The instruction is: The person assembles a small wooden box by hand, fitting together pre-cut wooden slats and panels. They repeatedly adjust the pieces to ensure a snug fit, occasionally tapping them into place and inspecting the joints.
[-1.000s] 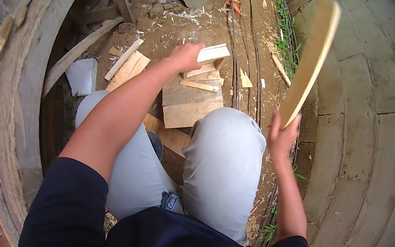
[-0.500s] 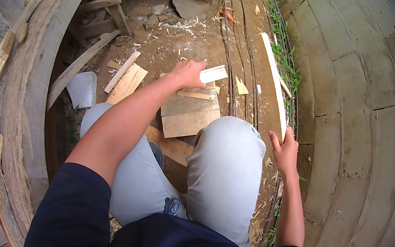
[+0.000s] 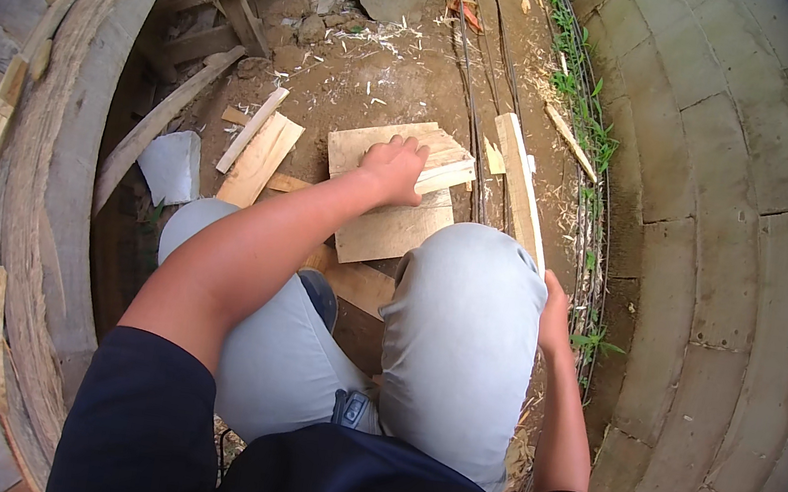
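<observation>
My left hand (image 3: 395, 170) is closed over a short wooden block (image 3: 446, 175), whose pale cut face points toward me. Beneath it lies a flat wooden board (image 3: 393, 238) on the ground in front of my knees. Down at the right, beside my right knee, my right hand (image 3: 555, 311) grips the near end of a long wooden plank (image 3: 521, 185). The plank slants away from me toward the board's right side. Part of my right hand's fingers is hidden by the knee and the plank.
Wood offcuts (image 3: 264, 155) and a grey-white stone (image 3: 170, 168) lie at the left. A heavy weathered beam (image 3: 97, 104) runs along that side. Dark thin rods (image 3: 477, 87) cross the dirt lengthwise. Weeds (image 3: 573, 65) edge a block wall (image 3: 717, 241) at the right.
My left hand has brought the wooden block down onto the board, nearer to me. My right hand has drawn the plank toward me and lower, so its far end now lies closer to the board.
</observation>
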Motion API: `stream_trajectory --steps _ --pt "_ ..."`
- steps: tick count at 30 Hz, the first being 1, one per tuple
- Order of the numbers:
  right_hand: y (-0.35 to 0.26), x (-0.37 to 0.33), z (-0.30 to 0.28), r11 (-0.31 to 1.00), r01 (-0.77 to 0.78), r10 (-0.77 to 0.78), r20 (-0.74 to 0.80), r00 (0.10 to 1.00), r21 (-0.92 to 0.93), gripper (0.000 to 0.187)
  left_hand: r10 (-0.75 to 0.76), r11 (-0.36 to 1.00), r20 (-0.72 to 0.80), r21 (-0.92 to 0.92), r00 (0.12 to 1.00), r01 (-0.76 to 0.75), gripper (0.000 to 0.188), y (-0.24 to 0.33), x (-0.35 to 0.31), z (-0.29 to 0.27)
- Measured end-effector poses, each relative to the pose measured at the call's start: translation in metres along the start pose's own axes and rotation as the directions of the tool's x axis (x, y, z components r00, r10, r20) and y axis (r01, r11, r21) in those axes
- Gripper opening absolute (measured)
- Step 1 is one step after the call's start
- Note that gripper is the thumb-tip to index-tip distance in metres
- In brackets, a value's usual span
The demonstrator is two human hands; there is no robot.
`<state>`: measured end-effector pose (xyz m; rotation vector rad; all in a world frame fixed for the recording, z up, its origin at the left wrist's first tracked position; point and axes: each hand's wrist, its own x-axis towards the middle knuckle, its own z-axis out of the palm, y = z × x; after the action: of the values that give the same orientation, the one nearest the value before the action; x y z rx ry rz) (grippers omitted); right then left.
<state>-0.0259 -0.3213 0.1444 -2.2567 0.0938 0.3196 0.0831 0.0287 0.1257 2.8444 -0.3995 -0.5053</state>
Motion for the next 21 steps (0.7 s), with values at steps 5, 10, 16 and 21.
stream_trajectory --steps 5,10,16,21 --pt "-0.019 0.004 0.014 0.963 -0.094 0.087 0.041 0.995 0.253 0.026 0.023 0.999 -0.035 0.044 0.999 -0.022 0.084 0.001 -0.007 0.011" --pt "-0.014 0.015 0.014 0.93 -0.198 0.182 0.081 0.98 0.308 0.028 0.01 0.997 -0.067 0.079 0.998 -0.005 0.077 0.006 -0.006 0.004" --pt "-0.033 0.012 0.007 0.968 -0.097 0.09 0.042 0.995 0.233 0.026 -0.154 0.98 -0.058 -0.139 0.986 0.145 0.047 -0.022 0.012 -0.034" --pt "-0.019 0.031 -0.006 0.994 0.009 -0.011 0.019 1.0 0.11 0.027 -0.312 0.924 -0.111 -0.267 0.944 0.274 0.038 -0.047 0.014 -0.07"
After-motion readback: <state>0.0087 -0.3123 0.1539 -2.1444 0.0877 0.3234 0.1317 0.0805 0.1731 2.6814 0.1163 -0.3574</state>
